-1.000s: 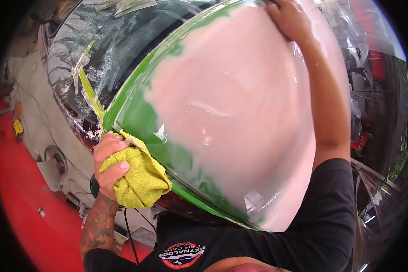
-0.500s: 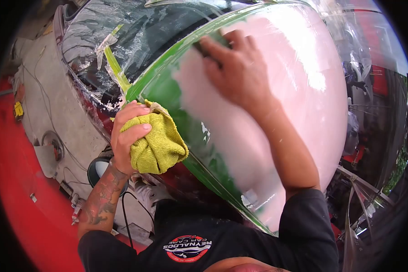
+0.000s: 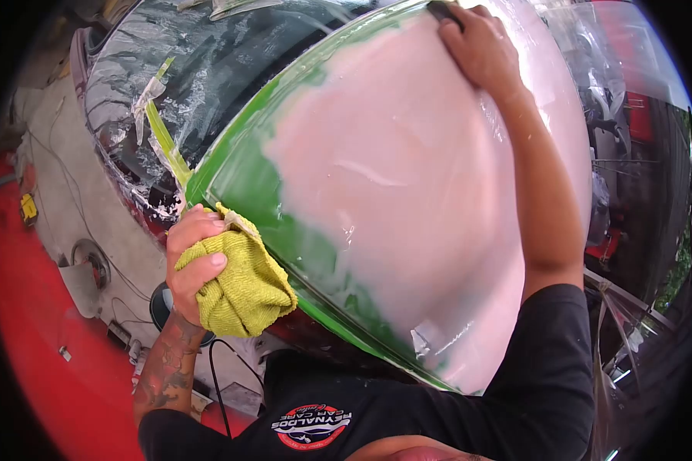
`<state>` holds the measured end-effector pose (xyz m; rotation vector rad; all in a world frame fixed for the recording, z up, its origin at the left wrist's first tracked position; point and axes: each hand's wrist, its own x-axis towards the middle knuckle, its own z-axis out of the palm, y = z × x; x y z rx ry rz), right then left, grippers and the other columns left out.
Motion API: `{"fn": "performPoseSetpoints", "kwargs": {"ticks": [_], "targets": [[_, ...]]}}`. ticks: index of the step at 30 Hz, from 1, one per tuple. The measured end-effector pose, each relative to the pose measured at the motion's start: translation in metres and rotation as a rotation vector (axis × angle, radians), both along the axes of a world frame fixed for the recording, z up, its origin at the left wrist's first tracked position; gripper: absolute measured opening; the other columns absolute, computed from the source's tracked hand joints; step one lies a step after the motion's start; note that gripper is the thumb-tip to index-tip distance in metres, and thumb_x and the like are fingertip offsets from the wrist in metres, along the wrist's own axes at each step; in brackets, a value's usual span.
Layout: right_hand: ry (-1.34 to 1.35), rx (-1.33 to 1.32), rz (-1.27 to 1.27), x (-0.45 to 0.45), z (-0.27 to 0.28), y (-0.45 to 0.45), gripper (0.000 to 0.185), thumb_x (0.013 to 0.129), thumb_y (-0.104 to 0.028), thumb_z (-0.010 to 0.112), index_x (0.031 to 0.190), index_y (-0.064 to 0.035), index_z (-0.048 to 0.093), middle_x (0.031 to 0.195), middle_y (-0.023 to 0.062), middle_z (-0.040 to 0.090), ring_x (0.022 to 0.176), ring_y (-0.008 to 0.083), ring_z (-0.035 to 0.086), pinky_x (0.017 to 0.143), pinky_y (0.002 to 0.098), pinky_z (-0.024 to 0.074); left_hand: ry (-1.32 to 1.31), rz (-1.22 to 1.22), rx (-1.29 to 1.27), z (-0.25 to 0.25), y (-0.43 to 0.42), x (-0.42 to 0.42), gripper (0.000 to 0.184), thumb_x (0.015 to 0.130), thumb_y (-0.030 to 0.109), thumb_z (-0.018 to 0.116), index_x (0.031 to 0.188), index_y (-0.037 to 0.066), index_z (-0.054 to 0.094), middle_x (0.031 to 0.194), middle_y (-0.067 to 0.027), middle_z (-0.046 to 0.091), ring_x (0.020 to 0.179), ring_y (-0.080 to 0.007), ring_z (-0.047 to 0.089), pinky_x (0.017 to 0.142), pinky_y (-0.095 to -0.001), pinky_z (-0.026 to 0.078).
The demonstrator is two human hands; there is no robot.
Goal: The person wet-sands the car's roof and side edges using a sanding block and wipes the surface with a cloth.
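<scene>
In front of me curves a wet car panel (image 3: 392, 154), pinkish-white in the middle with green along its edges. My right hand (image 3: 484, 50) is closed on a dark sanding block (image 3: 443, 11) at the panel's far edge, the arm stretched out over the surface. Most of the block is hidden by the fingers. A bunched yellow-green cloth (image 3: 246, 292) is gripped in my left hand (image 3: 192, 265), beside the panel's near left corner.
Wet, streaked car glass (image 3: 231, 69) lies beyond the panel, and a strip of green tape (image 3: 165, 142) sticks out by its corner. On the left, a dark bucket (image 3: 160, 304) stands on the floor among cables. Plastic sheeting (image 3: 596, 69) hangs at right.
My right hand has slid the sanding block farther away and to the right, up to the far edge. The left hand and cloth appear lower and farther left as the view shifts.
</scene>
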<state>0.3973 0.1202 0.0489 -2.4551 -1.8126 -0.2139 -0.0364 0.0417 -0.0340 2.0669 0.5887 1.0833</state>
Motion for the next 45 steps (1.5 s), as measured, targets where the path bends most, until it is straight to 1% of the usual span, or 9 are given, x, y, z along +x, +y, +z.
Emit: {"fn": "performPoseSetpoints", "kwargs": {"ticks": [5, 9, 11, 15, 20, 24, 29, 33, 45], "targets": [[0.08, -0.018, -0.056, 0.072, -0.012, 0.034, 0.043, 0.091, -0.027, 0.052, 0.127, -0.0099, 0.069, 0.126, 0.0226, 0.067, 0.12, 0.0399, 0.061, 0.105, 0.0464, 0.0462, 0.041, 0.023, 0.005, 0.007, 0.0, 0.004, 0.053, 0.08, 0.019, 0.084, 0.119, 0.015, 0.049, 0.122, -0.0191, 0.057, 0.111, -0.0358, 0.06, 0.103, -0.0599, 0.046], [0.088, -0.027, 0.137, -0.046, -0.01, -0.005, 0.043, 0.092, -0.033, 0.056, 0.13, -0.017, 0.068, 0.12, 0.0199, 0.064, 0.114, 0.0365, 0.058, 0.1, 0.0452, 0.0482, 0.064, 0.015, 0.003, 0.008, 0.0, 0.005, 0.058, 0.081, 0.018, 0.083, 0.125, 0.016, 0.044, 0.121, -0.0196, 0.056, 0.113, -0.0347, 0.059, 0.109, -0.0615, 0.041], [0.105, 0.097, 0.295, -0.121, -0.013, -0.036, 0.032, 0.084, -0.026, 0.062, 0.114, -0.0197, 0.073, 0.108, 0.0172, 0.062, 0.102, 0.0365, 0.061, 0.082, 0.05, 0.0523, 0.029, 0.016, 0.013, 0.003, 0.0, 0.004, 0.059, 0.08, 0.019, 0.084, 0.125, 0.015, 0.046, 0.122, -0.019, 0.057, 0.113, -0.0348, 0.06, 0.109, -0.0612, 0.042], [0.199, 0.094, 0.516, -0.212, -0.007, -0.083, 0.028, 0.08, -0.022, 0.066, 0.107, -0.0182, 0.072, 0.105, 0.0139, 0.06, 0.098, 0.0315, 0.06, 0.073, 0.0456, 0.0483, -0.021, 0.018, 0.026, 0.007, 0.002, 0.008, 0.064, 0.075, 0.015, 0.087, 0.125, 0.015, 0.047, 0.121, -0.0185, 0.058, 0.113, -0.0356, 0.06, 0.108, -0.0596, 0.043], [0.07, 0.042, 0.358, -0.155, 0.002, -0.047, 0.027, 0.082, -0.02, 0.063, 0.108, -0.0165, 0.072, 0.101, 0.0147, 0.061, 0.099, 0.0328, 0.06, 0.079, 0.0484, 0.049, -0.107, 0.03, 0.071, 0.004, 0.006, 0.01, 0.069, 0.066, 0.023, 0.093, 0.122, 0.013, 0.054, 0.12, -0.0186, 0.062, 0.108, -0.0362, 0.064, 0.1, -0.0556, 0.049], [0.132, 0.009, 0.545, -0.221, 0.004, -0.079, 0.026, 0.083, -0.023, 0.064, 0.106, -0.0164, 0.074, 0.1, 0.0163, 0.063, 0.099, 0.0342, 0.06, 0.08, 0.0472, 0.0497, -0.108, 0.026, 0.066, 0.005, 0.006, 0.01, 0.069, 0.066, 0.024, 0.093, 0.122, 0.013, 0.054, 0.12, -0.0185, 0.062, 0.108, -0.0361, 0.064, 0.1, -0.0555, 0.049], [0.023, -0.022, 0.359, -0.172, 0.015, -0.047, 0.026, 0.083, -0.024, 0.065, 0.107, -0.0171, 0.074, 0.102, 0.0143, 0.064, 0.098, 0.0333, 0.061, 0.08, 0.0471, 0.0502, -0.078, -0.002, 0.012, 0.008, 0.003, 0.008, 0.066, 0.072, 0.014, 0.089, 0.123, 0.015, 0.048, 0.121, -0.0191, 0.06, 0.112, -0.0363, 0.061, 0.106, -0.0582, 0.045], [0.09, 0.016, 0.548, -0.215, 0.004, -0.078, 0.029, 0.079, -0.021, 0.065, 0.106, -0.017, 0.073, 0.104, 0.015, 0.061, 0.097, 0.0335, 0.061, 0.078, 0.0466, 0.0498, -0.12, 0.028, 0.078, 0.001, 0.007, 0.01, 0.068, 0.065, 0.025, 0.093, 0.121, 0.013, 0.054, 0.119, -0.0183, 0.062, 0.109, -0.0367, 0.064, 0.1, -0.056, 0.049], [0.173, 0.052, 0.473, -0.179, 0.0, -0.065, 0.028, 0.084, -0.022, 0.065, 0.111, -0.0202, 0.072, 0.103, 0.0147, 0.061, 0.101, 0.0354, 0.059, 0.081, 0.0494, 0.0506, -0.032, -0.003, 0.036, 0.006, 0.004, 0.007, 0.068, 0.072, 0.016, 0.09, 0.124, 0.014, 0.047, 0.124, -0.0191, 0.058, 0.113, -0.0359, 0.061, 0.109, -0.0573, 0.044]]}}
